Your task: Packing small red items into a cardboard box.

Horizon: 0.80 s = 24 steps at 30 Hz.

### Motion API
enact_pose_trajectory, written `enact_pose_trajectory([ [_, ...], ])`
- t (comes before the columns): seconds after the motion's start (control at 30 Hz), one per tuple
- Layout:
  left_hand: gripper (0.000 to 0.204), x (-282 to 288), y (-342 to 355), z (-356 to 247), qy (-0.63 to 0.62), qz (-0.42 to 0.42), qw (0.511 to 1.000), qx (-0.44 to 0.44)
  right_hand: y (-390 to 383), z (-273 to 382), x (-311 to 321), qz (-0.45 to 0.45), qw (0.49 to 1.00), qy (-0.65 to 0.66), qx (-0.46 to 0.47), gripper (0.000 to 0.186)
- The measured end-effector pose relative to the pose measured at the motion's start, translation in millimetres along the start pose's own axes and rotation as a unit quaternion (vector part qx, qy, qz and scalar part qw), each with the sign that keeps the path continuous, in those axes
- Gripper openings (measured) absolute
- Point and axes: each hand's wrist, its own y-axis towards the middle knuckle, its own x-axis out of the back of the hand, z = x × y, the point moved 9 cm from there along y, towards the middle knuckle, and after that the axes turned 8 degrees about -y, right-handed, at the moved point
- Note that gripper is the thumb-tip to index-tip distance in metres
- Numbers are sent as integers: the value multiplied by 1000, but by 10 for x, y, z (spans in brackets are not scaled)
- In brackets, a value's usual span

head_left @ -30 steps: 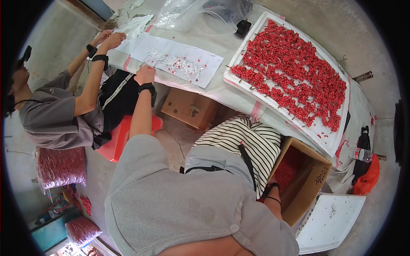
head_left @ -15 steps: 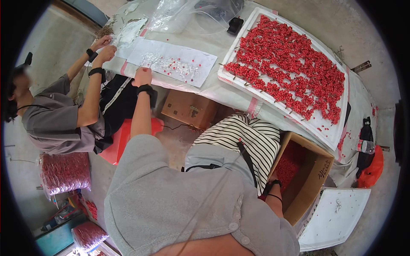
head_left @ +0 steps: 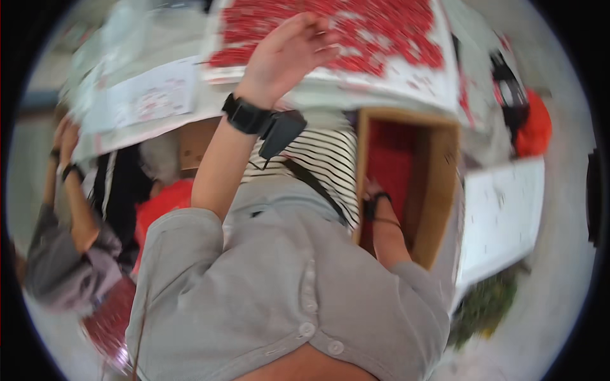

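We hold our left hand (head_left: 289,57) at the near left part of a white tray (head_left: 406,84) of red berries (head_left: 387,32) on a pale-covered table (head_left: 170,41), its fingers loosely bent and parted. Our right hand (head_left: 375,188) reaches into an open cardboard box (head_left: 440,184), by its left wall and the red heap (head_left: 395,159) inside; in the blur, we cannot tell whether it pinches anything. To our left, a co-worker (head_left: 54,263) in gray sleeves raises both hands near the table.

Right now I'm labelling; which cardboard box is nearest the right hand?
The open brown cardboard box with red contents; the other sits beneath the white-covered table.
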Motion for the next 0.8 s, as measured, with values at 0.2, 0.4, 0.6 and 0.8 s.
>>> enact_pose_trajectory([
  [0.2,15,-750,283,2670,-314,282,854,305,-890,188,142,-151,981,11,119,52],
  [0.4,18,737,-635,4198,41,-102,819,563,-1034,-781,-277,-35,935,344,-81,44],
  [0.6,16,2265,-1026,3929,382,-323,689,524,-730,-1356,-795,-87,760,635,-111,43],
  [0.8,14,2535,-1084,3841,356,-430,743,369,95,-937,-455,-73,708,702,-25,36],
])
